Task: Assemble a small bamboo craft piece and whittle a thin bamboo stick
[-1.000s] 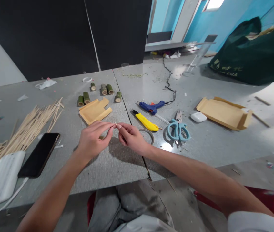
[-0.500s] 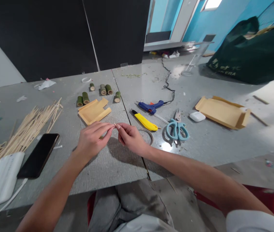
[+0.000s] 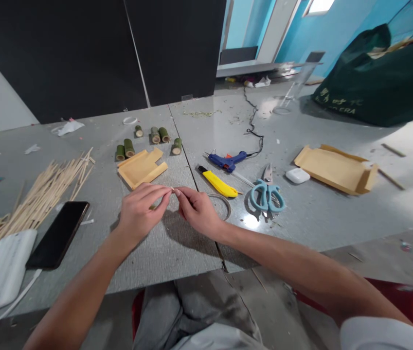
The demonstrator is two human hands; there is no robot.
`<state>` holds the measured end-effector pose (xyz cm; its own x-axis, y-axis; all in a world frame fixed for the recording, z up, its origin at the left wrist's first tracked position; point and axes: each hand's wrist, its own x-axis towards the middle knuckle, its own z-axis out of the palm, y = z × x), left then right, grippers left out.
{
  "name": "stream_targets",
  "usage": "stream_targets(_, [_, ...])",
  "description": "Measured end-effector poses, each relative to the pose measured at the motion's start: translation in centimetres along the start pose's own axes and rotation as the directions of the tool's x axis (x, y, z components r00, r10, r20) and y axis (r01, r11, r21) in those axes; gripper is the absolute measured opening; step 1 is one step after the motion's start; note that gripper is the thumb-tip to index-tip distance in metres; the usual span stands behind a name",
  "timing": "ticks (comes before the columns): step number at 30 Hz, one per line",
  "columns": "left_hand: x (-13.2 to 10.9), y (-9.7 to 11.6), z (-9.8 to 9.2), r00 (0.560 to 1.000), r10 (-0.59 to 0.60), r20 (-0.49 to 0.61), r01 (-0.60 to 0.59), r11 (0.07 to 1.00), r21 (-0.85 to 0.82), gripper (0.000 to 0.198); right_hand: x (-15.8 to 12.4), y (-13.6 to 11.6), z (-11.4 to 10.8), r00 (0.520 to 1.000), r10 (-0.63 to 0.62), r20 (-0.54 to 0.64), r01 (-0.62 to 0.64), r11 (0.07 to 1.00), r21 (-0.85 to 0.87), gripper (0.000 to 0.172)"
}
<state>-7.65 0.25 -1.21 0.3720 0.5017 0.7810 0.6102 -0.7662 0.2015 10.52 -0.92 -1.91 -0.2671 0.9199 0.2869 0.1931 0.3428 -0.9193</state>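
My left hand (image 3: 142, 206) and my right hand (image 3: 198, 210) meet fingertip to fingertip above the near part of the table. Both are closed in a pinch on a tiny pale piece, mostly hidden by the fingers and too small to name. Just beyond my left hand lies an open cardboard tray (image 3: 141, 167). A ring-shaped roll (image 3: 228, 206) rests on the table beside my right hand, partly covered by it. Farther right are a yellow utility knife (image 3: 219, 183), a blue glue gun (image 3: 228, 160) and light-blue-handled scissors (image 3: 266, 194).
Short green bamboo pieces (image 3: 129, 148) stand and lie at the back left. Thin bamboo sticks (image 3: 49, 189), a phone (image 3: 58, 236) and a white power bank (image 3: 5, 272) occupy the left. To the right are a white case (image 3: 297, 176), another cardboard tray (image 3: 333, 167) and a green bag (image 3: 377, 87).
Both hands stay pinched together in almost the same spot, with only a slight shift of the fingers. Everything on the table lies as before.
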Motion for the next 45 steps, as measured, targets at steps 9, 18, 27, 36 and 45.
stream_targets(9, [-0.09,0.16,-0.06,0.998,0.069,-0.001,-0.069,0.996,0.060,0.019,0.00,0.23,-0.03,1.000,-0.012,-0.006,0.012,0.999,-0.049,0.040])
stream_targets(18, [-0.01,0.26,-0.18,0.999,0.051,0.007,-0.051,0.995,0.084,0.016,0.02,0.34,-0.10,1.000,-0.015,-0.025,0.014,0.998,-0.060,0.039])
stream_targets(27, [-0.01,0.33,0.22,0.995,-0.097,0.001,0.097,0.995,-0.035,0.015,0.00,0.49,-0.12,0.998,-0.047,-0.037,0.043,0.995,-0.092,0.039])
stream_targets(36, [0.16,0.40,0.26,0.990,-0.138,-0.012,0.135,0.983,-0.121,0.012,-0.03,0.49,-0.13,0.997,-0.067,-0.026,0.065,0.994,-0.091,0.036])
stream_targets(45, [-0.17,0.68,0.14,0.967,-0.236,0.095,0.246,0.962,-0.117,0.019,0.04,0.60,-0.14,0.996,-0.075,-0.050,0.069,0.991,-0.116,0.040])
